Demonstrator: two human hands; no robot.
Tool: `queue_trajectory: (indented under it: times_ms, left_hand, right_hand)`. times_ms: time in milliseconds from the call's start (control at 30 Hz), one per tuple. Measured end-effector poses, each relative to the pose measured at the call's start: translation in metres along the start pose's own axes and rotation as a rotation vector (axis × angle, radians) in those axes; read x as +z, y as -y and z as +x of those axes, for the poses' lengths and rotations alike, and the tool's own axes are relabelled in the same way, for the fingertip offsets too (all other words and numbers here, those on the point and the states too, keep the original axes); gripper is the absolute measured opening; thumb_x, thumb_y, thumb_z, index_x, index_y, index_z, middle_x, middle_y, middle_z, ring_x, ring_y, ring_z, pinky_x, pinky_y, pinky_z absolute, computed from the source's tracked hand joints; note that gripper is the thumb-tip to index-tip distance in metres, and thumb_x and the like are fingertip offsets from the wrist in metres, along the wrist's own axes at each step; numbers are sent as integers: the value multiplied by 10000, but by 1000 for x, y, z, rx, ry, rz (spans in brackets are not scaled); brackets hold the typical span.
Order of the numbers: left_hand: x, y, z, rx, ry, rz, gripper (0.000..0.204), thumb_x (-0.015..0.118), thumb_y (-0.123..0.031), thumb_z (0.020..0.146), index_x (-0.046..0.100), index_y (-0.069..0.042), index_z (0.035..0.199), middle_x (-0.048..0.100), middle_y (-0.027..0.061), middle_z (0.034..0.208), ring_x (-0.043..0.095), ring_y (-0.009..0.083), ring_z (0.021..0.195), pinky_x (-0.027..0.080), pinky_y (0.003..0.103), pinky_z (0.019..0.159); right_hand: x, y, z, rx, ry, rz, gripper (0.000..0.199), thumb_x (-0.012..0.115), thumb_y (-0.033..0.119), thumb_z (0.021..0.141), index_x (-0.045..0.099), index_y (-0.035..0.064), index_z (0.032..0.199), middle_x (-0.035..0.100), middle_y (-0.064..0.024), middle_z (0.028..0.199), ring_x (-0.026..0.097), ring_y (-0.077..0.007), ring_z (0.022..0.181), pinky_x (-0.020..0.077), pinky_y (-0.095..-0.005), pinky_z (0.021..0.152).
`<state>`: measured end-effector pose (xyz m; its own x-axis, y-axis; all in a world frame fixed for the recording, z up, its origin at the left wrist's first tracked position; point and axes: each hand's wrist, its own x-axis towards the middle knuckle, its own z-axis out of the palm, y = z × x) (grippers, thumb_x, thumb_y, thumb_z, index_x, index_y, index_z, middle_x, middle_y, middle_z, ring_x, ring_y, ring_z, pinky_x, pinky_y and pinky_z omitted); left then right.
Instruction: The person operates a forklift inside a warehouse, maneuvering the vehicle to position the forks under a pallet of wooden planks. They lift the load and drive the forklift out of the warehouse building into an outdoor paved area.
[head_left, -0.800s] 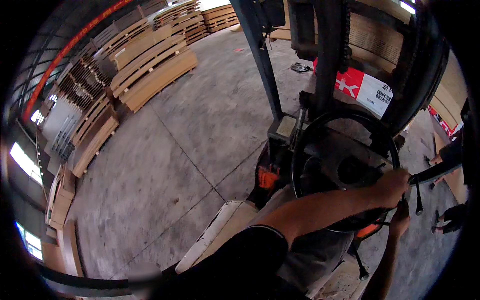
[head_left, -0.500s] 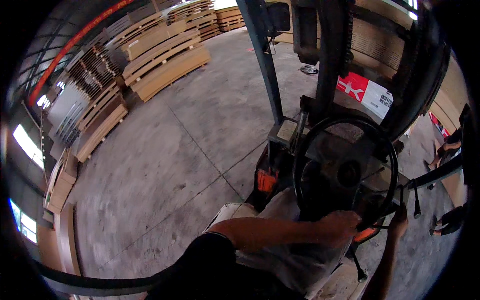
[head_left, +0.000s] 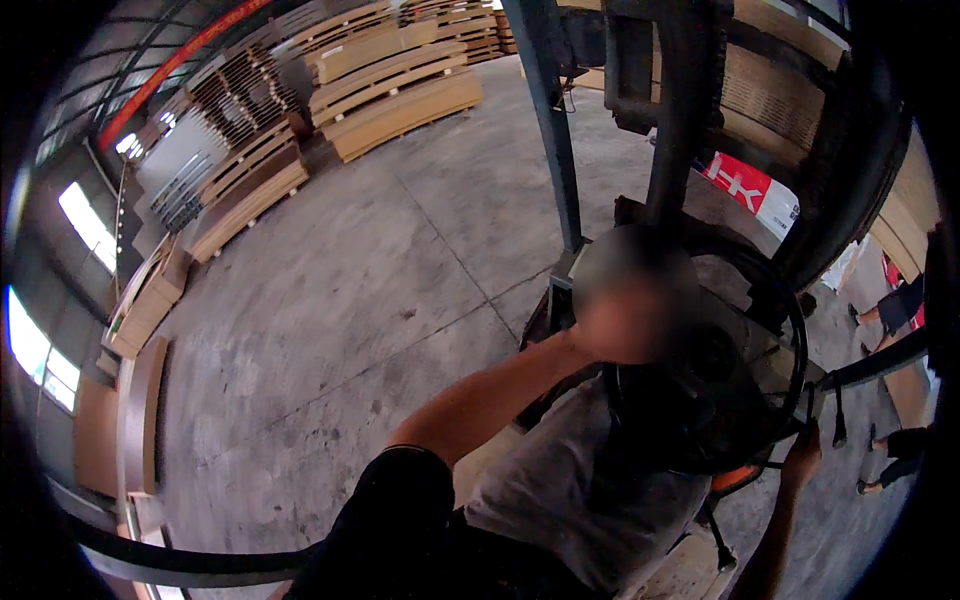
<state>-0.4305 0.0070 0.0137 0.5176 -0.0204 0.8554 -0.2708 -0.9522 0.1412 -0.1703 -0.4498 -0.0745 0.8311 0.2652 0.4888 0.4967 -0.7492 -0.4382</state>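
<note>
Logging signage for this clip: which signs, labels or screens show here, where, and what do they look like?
Banner sign: right of the forklift mast, low beside stacked boards; a slanted rectangle, red with white marks, white at its right end.
Red strip: along the roof beam, upper left; long and narrow.
No screens visible.

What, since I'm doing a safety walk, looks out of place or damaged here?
Nothing stands out. The board stacks lie level on the concrete floor, stained but without a spill. The left hand at the steering wheel is too blurred to judge; the right hand is by a black lever.
</note>
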Motion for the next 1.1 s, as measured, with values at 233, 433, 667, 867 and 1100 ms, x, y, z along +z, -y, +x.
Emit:
queue_trajectory:
  times_ms: [233, 433, 667, 867, 1100]
  left_hand:
    - [-56, -129, -3, -192, -79, -16, 226, 710, -68, 652, 697, -57, 877, 656, 128, 967, 646, 347, 1059, 555, 450, 845]
    - [-99, -270, -10, -329, -31, 30, 241, 710, -70, 640, 691, -43, 879, 662, 141, 1045, 648, 342, 1051, 554, 439, 856]
    - [-113, -439, -38, -361, -190, -54, 248, 704, -85, 658, 691, -52, 903, 660, 167, 1132, 663, 341, 992, 566, 430, 828]
    - [-134, -573, -43, -429, -183, 112, 232, 713, -108, 681, 695, -67, 908, 678, 147, 1081, 673, 337, 947, 569, 430, 793]
    - [-156, -758, -63, -507, 5, 182, 262, 720, -94, 676, 689, -44, 931, 683, 144, 1058, 684, 333, 875, 576, 404, 741]
  right_hand:
    - [-93, -11, -84, 14, 87, -22, 396, 473, 224, 1027, 558, -6, 1338, 632, -223, 1254, 619, -362, 1141, 504, -440, 913]
    - [-212, -24, -105, 17, 234, -36, 415, 456, 234, 1043, 538, -13, 1366, 601, -212, 1317, 591, -336, 1202, 486, -413, 970]
    - [-298, -136, -155, -89, 167, 350, 397, 456, 237, 1025, 570, 6, 1329, 639, -209, 1258, 615, -362, 1163, 480, -418, 959]
    - [-392, -124, -201, -158, 224, 93, 374, 475, 227, 1019, 589, 26, 1312, 650, -205, 1236, 622, -367, 1144, 485, -419, 939]
    - [-468, -190, -249, -125, 370, 204, 417, 490, 158, 1027, 489, 10, 1416, 650, -167, 1214, 634, -222, 1044, 492, -314, 873]
